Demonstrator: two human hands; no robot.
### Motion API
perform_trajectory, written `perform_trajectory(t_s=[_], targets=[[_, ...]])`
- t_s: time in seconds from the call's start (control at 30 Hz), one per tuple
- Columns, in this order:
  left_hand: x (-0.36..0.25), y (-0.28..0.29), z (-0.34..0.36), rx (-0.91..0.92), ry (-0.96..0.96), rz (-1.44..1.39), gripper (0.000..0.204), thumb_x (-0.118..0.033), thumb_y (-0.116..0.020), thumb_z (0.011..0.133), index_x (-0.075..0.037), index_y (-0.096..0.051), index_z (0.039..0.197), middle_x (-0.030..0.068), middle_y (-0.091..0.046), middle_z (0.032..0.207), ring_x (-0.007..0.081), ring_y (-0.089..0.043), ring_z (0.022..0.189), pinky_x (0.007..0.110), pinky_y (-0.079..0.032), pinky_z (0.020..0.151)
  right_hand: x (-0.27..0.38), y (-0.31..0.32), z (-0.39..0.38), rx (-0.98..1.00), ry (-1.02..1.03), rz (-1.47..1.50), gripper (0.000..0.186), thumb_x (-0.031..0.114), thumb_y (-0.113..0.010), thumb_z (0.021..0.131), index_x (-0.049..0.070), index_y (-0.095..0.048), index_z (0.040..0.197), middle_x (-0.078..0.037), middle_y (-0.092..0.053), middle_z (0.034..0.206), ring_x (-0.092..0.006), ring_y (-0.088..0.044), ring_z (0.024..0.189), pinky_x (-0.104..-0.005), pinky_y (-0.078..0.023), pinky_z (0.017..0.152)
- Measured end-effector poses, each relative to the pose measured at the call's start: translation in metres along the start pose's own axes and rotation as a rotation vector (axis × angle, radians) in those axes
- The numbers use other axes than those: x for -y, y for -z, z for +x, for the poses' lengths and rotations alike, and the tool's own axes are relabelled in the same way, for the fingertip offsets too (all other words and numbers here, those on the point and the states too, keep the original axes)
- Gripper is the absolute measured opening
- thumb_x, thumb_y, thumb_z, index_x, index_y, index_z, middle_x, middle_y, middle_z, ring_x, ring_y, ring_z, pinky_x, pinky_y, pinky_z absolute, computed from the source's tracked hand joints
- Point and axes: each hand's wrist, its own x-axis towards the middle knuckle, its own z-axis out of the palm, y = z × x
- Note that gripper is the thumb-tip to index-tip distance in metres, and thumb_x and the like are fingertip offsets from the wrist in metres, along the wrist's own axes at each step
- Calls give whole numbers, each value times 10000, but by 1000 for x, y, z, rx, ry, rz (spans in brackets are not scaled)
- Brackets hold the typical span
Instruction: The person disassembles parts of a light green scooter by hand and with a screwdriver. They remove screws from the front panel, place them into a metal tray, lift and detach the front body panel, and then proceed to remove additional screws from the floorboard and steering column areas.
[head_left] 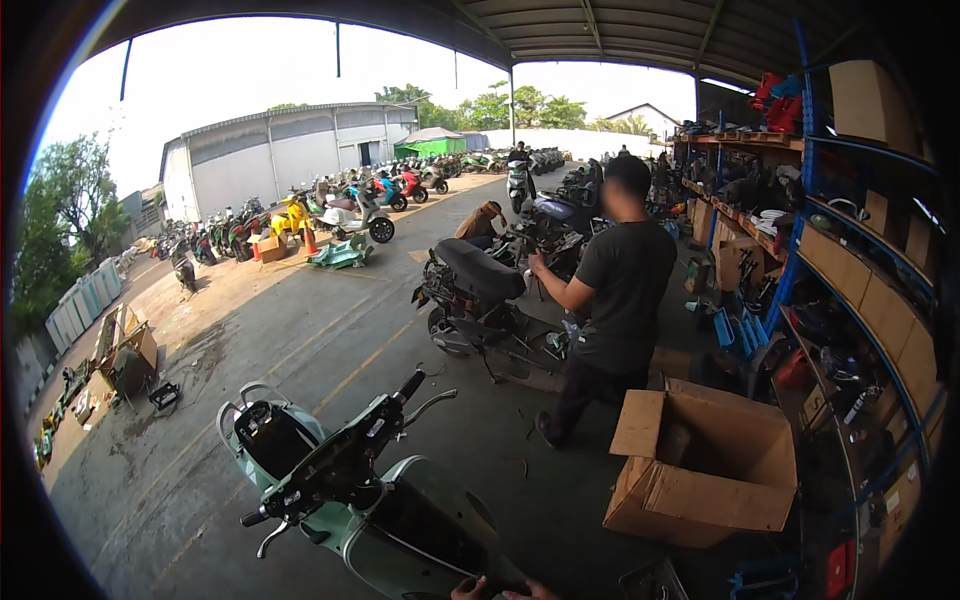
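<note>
A pale green scooter (365, 545) stands just in front of me, with a dark middle panel (430, 525) on its near part. Its bare handlebar (335, 462) has black grips and silver levers, and beyond it lies an open dark compartment (275, 432). At the lower edge, my left hand (469, 589) is at the scooter's near end, fingers bent together. Close to its right, my right hand (531, 591) touches the same area with curled fingers. The frame's edge cuts off both hands, and whatever is between their fingers cannot be made out.
An open cardboard box (715, 510) stands at the right, beside blue shelving (800, 250) loaded with boxes and parts. A person in a dark shirt (625, 280) stands ahead by a partly stripped scooter (475, 290). Rows of scooters (370, 200) and an orange cone (309, 240) are farther off.
</note>
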Motion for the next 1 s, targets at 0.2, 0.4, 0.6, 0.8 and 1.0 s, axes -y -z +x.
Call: perform_trajectory(t_s=[0.2, 0.4, 0.6, 0.8, 1.0], targets=[[-16, -25, -21, 111, 56, -18, 274, -177, -704, 881, 51, -620, 1008, 110, -657, 878, 185, -634, 769, 308, -533, 685, -40, 6, 42, -100, -294, 203, 617, 543, -599, 864, 56, -597, 1245, -90, -625, 954, -167, -581, 793, -373, -492, 684], [-28, -20, -13, 199, 131, -106, 446, -110, -573, 950, 39, -423, 1342, 186, -578, 1218, 293, -574, 1135, 426, -481, 938, -68, 9, 69, -81, -88, -63, 515, 441, -536, 932, 23, -538, 1232, -128, -618, 1000, -203, -592, 883, -378, -494, 778], [-58, -38, -23, 71, 159, 182, 448, -197, -647, 921, 97, -528, 1237, 163, -636, 1106, 250, -616, 1055, 366, -499, 941, -4, 36, 22, 225, -125, 306, 443, 353, -551, 963, 4, -475, 1226, -122, -587, 984, -184, -582, 723, -320, -477, 495], [-47, -30, -30, 35, 131, 39, 489, -231, -711, 873, 83, -544, 1208, 164, -633, 1105, 234, -627, 1019, 361, -526, 902, -1, 11, 19, 76, -200, 525, 320, 268, -529, 978, 50, -480, 1208, -106, -588, 934, -177, -537, 552, -319, -453, 448], [-43, -37, -29, 162, 49, -147, 436, -212, -665, 913, 7, -538, 1267, 123, -626, 1157, 217, -607, 1054, 349, -484, 932, -8, 35, 33, 290, -387, 670, 329, 239, -531, 972, 117, -434, 1262, -93, -586, 1014, -184, -593, 731, -295, -470, 468]])
